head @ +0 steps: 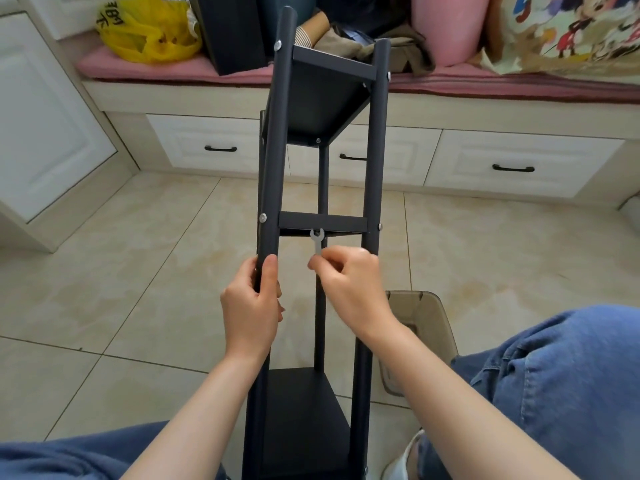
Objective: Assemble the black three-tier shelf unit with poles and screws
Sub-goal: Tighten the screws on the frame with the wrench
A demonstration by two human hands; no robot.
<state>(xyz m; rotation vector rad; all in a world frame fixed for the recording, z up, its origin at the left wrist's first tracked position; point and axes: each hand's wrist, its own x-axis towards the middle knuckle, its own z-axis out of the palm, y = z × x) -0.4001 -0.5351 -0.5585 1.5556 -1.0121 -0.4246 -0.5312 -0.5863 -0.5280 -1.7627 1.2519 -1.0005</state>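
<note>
The shelf unit (322, 216) is laid with its long axis running near to far. Its left pole (268, 188) is gripped by the left hand (251, 306). A small wrench (317, 240) is pinched by the right hand (349, 289) — its head set on a fastener just beyond, under the middle shelf (322, 221) — so turning falls to the right.

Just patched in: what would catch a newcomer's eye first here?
The tall black shelf unit runs up the centre of the view. The left hand grips its left pole, while the right hand pinches a small wrench at the middle shelf. Behind, a yellow bag sits on the bench.
</note>
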